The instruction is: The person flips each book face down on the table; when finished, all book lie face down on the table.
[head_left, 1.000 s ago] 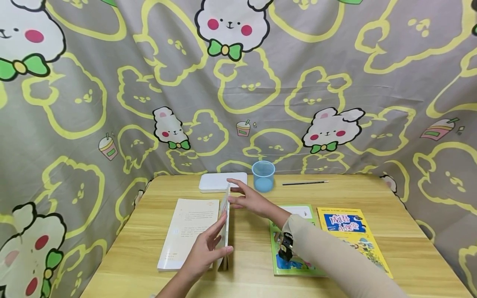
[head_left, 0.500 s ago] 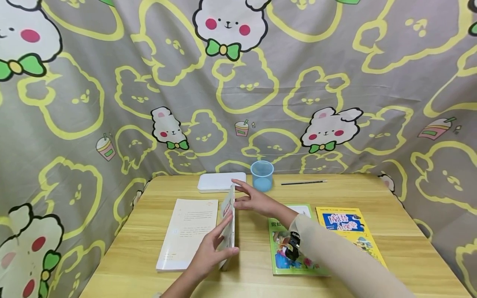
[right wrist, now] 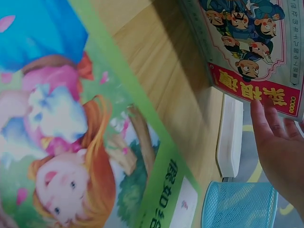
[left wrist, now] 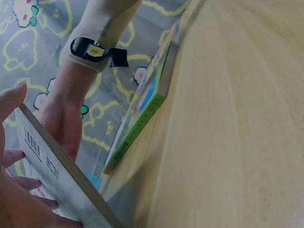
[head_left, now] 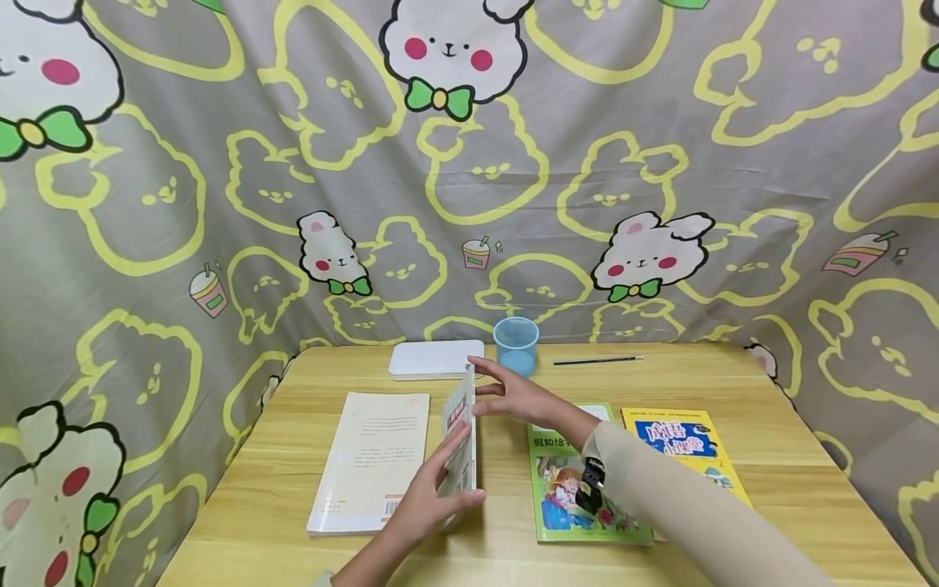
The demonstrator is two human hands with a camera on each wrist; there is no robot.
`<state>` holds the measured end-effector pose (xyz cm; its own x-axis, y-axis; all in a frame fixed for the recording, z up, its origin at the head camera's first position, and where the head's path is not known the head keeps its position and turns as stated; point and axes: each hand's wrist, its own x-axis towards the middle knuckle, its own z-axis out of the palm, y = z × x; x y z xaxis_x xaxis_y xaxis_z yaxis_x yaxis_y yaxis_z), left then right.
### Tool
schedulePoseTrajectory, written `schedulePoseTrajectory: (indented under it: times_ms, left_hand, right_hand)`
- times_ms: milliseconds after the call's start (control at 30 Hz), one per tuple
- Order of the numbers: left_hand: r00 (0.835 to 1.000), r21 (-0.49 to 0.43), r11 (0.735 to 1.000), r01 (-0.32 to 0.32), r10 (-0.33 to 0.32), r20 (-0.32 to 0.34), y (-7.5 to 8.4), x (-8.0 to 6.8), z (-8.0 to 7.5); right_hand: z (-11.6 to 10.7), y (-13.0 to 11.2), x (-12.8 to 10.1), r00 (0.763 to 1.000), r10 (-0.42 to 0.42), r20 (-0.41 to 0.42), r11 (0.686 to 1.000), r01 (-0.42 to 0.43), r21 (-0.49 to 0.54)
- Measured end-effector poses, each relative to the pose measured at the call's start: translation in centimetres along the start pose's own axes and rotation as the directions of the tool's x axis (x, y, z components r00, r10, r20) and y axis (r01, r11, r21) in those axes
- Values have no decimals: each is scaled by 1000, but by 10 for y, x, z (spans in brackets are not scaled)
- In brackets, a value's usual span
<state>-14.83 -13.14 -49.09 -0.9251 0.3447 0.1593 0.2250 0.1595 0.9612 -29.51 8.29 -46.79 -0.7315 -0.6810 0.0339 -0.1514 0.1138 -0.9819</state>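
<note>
A thin book (head_left: 460, 440) stands upright on its long edge over the middle of the table. My left hand (head_left: 433, 493) grips its near end, thumb on the right side and fingers spread on the left cover, which shows a barcode in the left wrist view. My right hand (head_left: 517, 399) holds the far upper corner; in the right wrist view its fingers (right wrist: 261, 123) lie against the cover with cartoon figures and a red title band. A pale book (head_left: 370, 465) lies flat to the left. Below my right forearm lies a green picture book (head_left: 557, 522).
A yellow book (head_left: 722, 481) lies at the right, partly under my sleeve. Along the back of the table are a white flat case (head_left: 433, 357), a blue mesh cup (head_left: 517, 346) and a pencil (head_left: 597, 359). A patterned curtain (head_left: 543, 196) hangs behind.
Both hands and the upright book have shifted to the right. More of the book's left cover now shows, and a barcode on the pale book has come into view.
</note>
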Motion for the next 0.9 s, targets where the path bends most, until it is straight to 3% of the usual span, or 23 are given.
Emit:
schedulePoseTrajectory:
  times_ms: [533,900]
  left_hand:
    - [996,90,994,59,-64,56,-9,-1,4]
    - [991,199,979,50,-74,110,-22,-2,7]
  right_hand:
    - [-2,9,-10,999,19,-50,999,-21,-48]
    - [-3,17,-15,999,24,-37,993,-28,-116]
